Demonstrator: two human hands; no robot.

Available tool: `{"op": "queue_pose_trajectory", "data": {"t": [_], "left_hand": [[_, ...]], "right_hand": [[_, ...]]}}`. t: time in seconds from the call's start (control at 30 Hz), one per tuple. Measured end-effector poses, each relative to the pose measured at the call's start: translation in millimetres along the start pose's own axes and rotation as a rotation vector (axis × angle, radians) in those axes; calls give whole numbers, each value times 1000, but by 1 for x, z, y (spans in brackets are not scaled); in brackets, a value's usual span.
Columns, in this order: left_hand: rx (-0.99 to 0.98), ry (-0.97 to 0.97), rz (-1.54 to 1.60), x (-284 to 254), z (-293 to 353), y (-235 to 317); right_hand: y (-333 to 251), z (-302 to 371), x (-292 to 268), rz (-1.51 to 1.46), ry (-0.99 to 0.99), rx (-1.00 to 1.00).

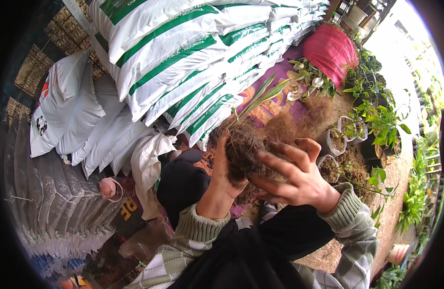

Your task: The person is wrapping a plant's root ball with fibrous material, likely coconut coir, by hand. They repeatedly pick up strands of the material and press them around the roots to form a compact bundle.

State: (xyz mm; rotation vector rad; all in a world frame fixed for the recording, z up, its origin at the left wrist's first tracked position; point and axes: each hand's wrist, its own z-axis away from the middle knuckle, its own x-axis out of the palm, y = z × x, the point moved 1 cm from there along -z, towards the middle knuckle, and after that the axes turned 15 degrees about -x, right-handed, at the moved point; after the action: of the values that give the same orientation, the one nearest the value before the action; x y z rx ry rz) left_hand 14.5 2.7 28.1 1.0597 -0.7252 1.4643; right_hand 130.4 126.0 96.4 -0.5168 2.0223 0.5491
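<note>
A plant with long, narrow green leaves (264,96) stands out of a brown root ball (240,144) matted with fibres and dark soil. My left hand (217,185) is closed around the root ball from its left side and from below. Over the ball's right side, my right hand (296,180) has its fingers spread and bent, with fingertips against the roots. Part of the right hand's thumb side is hard to make out against the dark soil. Loose brown fibre (284,126) lies just beyond the hands, over a purple patterned sheet (280,72).
White sacks with green stripes (174,58) are stacked at the far left, with plain white sacks (72,101) beside them. Clear plastic bags (53,197) pile up at left. A red sack (330,53), potted plants (376,123) and white planting bags (335,139) stand at right.
</note>
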Motion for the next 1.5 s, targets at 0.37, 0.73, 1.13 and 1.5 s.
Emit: {"op": "queue_pose_trajectory", "data": {"t": [0.37, 0.73, 1.13, 1.5], "left_hand": [[98, 110, 120, 4, -1, 4], [137, -100, 188, 7, 4, 2], [42, -398, 229, 1, 3, -1], [15, -365, 166, -3, 4, -5]], "right_hand": [[-1, -1, 5, -25, -240, 155], [-1, 0, -8, -56, -54, 216], [2, -12, -14, -178, -14, 293], [2, -8, -9, -140, -57, 225]]}}
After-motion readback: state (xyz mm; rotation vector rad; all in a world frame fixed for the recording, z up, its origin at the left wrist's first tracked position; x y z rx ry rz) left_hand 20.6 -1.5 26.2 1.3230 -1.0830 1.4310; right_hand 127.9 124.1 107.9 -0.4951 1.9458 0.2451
